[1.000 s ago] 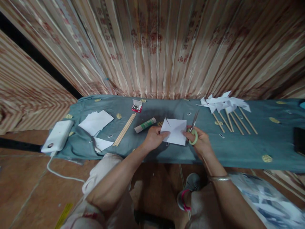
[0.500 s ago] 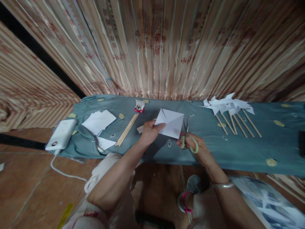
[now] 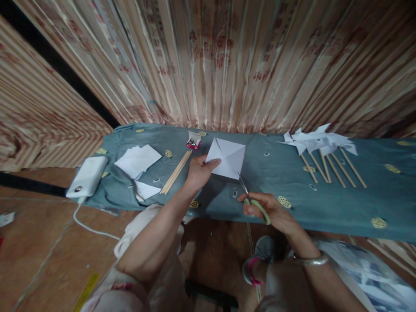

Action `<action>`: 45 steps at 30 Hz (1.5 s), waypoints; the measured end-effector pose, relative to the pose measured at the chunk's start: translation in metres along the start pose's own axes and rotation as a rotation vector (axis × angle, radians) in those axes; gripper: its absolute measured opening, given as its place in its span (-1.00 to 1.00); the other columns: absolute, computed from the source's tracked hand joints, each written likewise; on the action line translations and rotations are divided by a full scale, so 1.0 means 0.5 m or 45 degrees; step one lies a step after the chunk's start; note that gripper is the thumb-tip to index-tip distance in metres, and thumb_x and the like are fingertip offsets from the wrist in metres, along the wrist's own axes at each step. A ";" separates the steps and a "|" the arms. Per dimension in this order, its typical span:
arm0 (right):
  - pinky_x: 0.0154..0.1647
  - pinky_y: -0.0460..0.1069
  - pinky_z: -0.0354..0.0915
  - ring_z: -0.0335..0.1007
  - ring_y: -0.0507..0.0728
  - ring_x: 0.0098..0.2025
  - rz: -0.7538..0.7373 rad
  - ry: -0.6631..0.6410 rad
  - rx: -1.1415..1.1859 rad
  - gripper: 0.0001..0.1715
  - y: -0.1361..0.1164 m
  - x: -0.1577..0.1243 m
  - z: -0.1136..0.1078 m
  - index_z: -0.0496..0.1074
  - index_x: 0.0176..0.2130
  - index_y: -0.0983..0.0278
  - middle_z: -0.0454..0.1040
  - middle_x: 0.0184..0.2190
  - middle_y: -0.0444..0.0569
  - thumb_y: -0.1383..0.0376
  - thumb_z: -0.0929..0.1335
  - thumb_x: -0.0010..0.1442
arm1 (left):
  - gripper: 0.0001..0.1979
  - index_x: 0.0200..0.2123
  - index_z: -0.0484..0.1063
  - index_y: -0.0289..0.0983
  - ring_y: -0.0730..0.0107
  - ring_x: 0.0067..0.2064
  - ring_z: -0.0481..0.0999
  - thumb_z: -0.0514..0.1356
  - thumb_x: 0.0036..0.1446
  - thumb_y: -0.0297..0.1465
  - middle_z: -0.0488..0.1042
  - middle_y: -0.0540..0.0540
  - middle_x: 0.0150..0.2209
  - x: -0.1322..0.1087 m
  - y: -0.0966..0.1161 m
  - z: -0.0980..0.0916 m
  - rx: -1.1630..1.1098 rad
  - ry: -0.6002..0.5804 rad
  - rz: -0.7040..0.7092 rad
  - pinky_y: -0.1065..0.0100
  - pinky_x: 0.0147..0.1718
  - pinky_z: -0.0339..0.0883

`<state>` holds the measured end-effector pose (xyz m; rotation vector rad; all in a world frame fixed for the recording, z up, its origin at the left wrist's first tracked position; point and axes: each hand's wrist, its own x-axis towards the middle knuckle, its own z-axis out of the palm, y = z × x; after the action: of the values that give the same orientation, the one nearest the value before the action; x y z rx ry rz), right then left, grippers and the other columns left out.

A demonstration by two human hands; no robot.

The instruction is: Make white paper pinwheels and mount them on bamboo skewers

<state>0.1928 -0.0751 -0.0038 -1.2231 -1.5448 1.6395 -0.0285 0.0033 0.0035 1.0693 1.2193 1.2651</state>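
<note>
Pinched by its left edge, a white paper square (image 3: 232, 155) with crease lines and a slit near its upper left is in my left hand (image 3: 200, 171). My right hand (image 3: 264, 209) is closed on the green handles of a pair of scissors (image 3: 256, 207). The blade tips are at the lower right corner of the square. Left of my left hand are thin wooden sticks (image 3: 176, 172) and a small red box (image 3: 194, 141) of metal pins with its lid up.
White paper sheets (image 3: 139, 160) and a white device (image 3: 87, 177) with a cable lie at the left of the cloth-covered table (image 3: 208, 210). Several paper pinwheels (image 3: 320, 141) on sticks lie at the right. A striped curtain (image 3: 214, 65) hangs behind.
The scissors have turned and moved from beside the paper's right edge to its lower right corner. The paper has shifted a little up and left. The view has shifted slightly.
</note>
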 end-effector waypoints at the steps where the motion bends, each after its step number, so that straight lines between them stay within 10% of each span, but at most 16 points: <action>1: -0.53 -0.08 0.12 0.20 0.00 -0.50 0.008 0.002 -0.003 -0.47 -0.001 0.001 0.001 0.53 -0.27 0.29 0.38 -0.54 -0.15 -0.07 0.49 -0.07 | -0.82 -0.50 0.55 -0.35 0.42 -0.52 0.40 0.35 -0.15 -0.33 0.48 0.01 -0.58 0.000 -0.001 0.000 0.015 0.003 -0.003 0.40 -0.47 0.25; 45: -0.59 -0.10 0.05 0.08 -0.04 -0.56 0.046 0.066 0.075 -0.55 -0.006 0.002 0.009 0.55 -0.35 0.28 0.27 -0.62 -0.21 0.03 0.55 -0.17 | -0.84 -0.58 0.49 -0.34 0.49 -0.56 0.30 0.31 -0.12 -0.35 0.37 0.05 -0.64 -0.008 -0.006 0.015 0.086 -0.086 -0.012 0.44 -0.54 0.16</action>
<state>0.1878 -0.0758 -0.0015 -1.2588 -1.4408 1.6516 -0.0205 -0.0004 0.0014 1.1446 1.2219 1.1784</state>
